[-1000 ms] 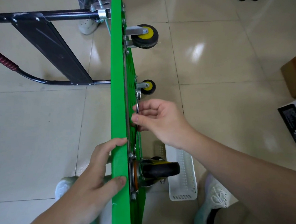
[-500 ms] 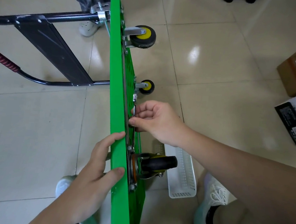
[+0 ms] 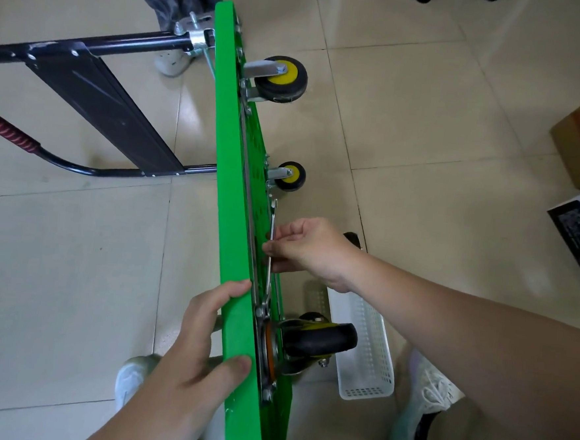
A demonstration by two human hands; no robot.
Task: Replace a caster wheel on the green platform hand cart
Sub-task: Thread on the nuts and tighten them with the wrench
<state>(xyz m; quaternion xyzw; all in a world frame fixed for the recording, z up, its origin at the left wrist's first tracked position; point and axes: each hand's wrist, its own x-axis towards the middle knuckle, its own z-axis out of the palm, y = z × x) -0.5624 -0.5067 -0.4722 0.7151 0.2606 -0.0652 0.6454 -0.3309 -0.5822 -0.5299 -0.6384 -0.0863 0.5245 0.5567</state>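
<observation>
The left hand point(image 3: 186, 363) clamps the near top edge of the green platform cart point(image 3: 237, 216), which stands on its side on the tiled floor point(image 3: 406, 159); thumb and fingers wrap the rim; just beside them the black swivel caster point(image 3: 318, 340) juts right from its metal plate, above a white plastic basket point(image 3: 369, 345) on the floor; farther along, the right hand point(image 3: 307, 248) pinches a slim silver wrench point(image 3: 271, 246) against the cart's underside; beyond sit two yellow-hubbed casters, the smaller point(image 3: 290, 176) and then the larger point(image 3: 282, 79); the black folding handle point(image 3: 94, 103) lies at left.
</observation>
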